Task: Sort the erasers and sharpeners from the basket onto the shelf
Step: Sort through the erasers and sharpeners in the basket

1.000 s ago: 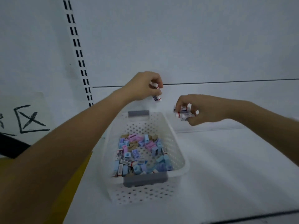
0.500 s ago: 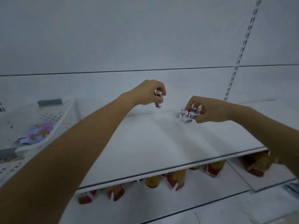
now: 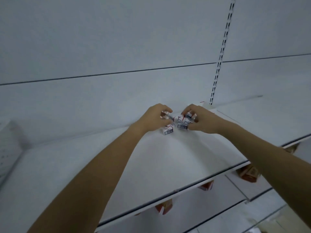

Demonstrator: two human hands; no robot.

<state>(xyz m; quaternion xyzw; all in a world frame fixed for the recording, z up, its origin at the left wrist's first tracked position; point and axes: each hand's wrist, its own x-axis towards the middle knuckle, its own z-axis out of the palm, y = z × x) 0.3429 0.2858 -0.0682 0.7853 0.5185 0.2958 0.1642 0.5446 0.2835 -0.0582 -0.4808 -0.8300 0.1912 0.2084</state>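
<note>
Both hands are stretched to the back of the white shelf (image 3: 151,165), close together. My left hand (image 3: 155,119) grips small white erasers with red and blue printed sleeves near its fingertips. My right hand (image 3: 199,119) holds several more of the same erasers (image 3: 183,124), bunched between its curled fingers. One eraser (image 3: 168,131) sits low against the shelf surface just under my left hand. The white perforated basket (image 3: 8,145) shows only as a blurred edge at the far left.
The shelf's back wall is a white panel with a slotted upright (image 3: 218,64) right of the hands. A lower shelf holds several red and orange packets (image 3: 164,207) under the front edge. Another shelf board (image 3: 260,120) continues to the right.
The view has swung right, leaving the basket at the left edge. Both hands have moved together and down to the back of the shelf with their erasers.
</note>
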